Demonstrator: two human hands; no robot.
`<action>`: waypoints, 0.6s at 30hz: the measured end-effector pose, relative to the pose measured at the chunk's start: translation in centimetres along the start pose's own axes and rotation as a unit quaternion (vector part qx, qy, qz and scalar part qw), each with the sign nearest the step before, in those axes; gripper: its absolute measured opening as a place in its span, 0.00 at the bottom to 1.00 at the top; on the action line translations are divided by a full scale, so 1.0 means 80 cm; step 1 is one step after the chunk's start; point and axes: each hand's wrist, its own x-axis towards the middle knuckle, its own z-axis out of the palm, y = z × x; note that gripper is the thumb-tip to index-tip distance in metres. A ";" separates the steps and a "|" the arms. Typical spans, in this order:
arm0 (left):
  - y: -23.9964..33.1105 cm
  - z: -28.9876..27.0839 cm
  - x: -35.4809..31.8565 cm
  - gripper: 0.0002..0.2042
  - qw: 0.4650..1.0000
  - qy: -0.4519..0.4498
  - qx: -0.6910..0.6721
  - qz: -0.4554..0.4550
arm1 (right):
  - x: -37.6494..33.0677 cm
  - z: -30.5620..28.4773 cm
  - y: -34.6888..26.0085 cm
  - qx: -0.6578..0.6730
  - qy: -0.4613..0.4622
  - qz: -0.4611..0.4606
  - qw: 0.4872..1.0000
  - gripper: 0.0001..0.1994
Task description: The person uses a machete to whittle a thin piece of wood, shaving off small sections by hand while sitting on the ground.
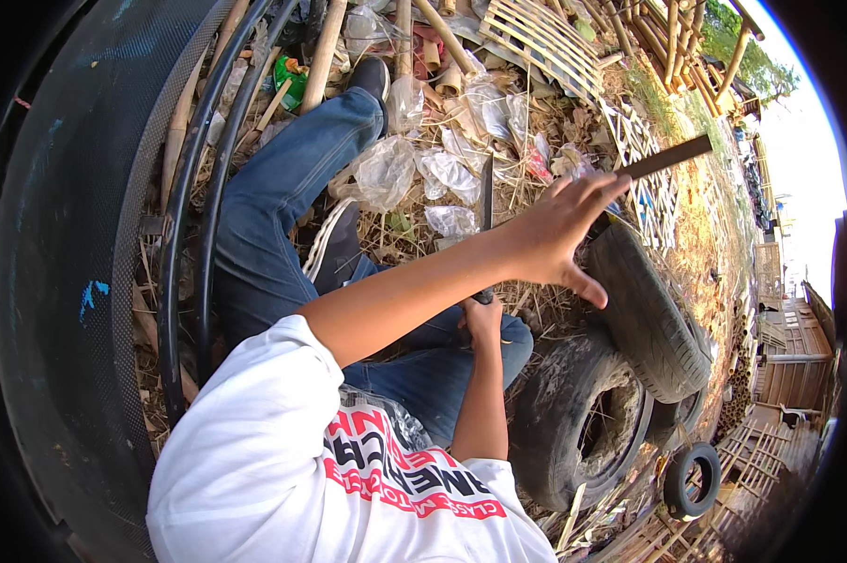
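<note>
My left arm reaches across to the right. My left hand point(569, 230) is open there, its thumb spread well away from the outstretched fingers. A dark, flat strip point(669, 158) sticks out beyond the fingertips, touching or just behind them; I cannot tell which. Lower and closer to my body, my right hand point(482, 319) is closed around the dark handle of a long knife point(487, 192). The knife's narrow blade points away from me, and my left forearm passes in front of its lower part.
Worn tyres point(573, 422) lie close on the right, one leaning tyre point(648, 314) below my left hand. A smaller tyre point(692, 480) lies farther right. Plastic bags point(386, 174), dry leaves and bamboo poles point(325, 56) litter the ground ahead. Black metal tubes point(193, 188) run along my left.
</note>
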 end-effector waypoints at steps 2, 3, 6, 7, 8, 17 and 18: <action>-0.025 0.008 0.026 0.66 0.973 0.115 -0.168 -0.108 | 0.006 -0.001 -0.010 0.000 0.006 0.014 1.000 0.04; -0.042 0.003 0.040 0.66 0.976 0.156 -0.107 -0.106 | 0.009 -0.005 -0.005 -0.010 0.015 0.005 1.000 0.03; -0.102 -0.002 0.061 0.65 0.981 0.116 -0.049 -0.145 | 0.006 0.012 -0.005 -0.009 0.022 -0.008 1.000 0.07; -0.098 -0.004 0.065 0.59 0.969 0.095 -0.164 -0.160 | 0.004 0.014 0.000 -0.013 0.022 -0.008 1.000 0.08; -0.088 -0.009 0.073 0.53 0.941 0.071 -0.282 -0.173 | 0.004 0.011 0.005 -0.018 0.028 -0.007 0.999 0.09; -0.101 0.006 0.063 0.29 0.951 0.200 -0.150 -0.182 | -0.013 0.012 -0.023 -0.062 0.080 -0.045 0.994 0.16; -0.097 0.011 0.064 0.29 0.947 0.213 -0.154 -0.184 | -0.016 0.009 -0.028 -0.059 0.088 -0.043 0.993 0.16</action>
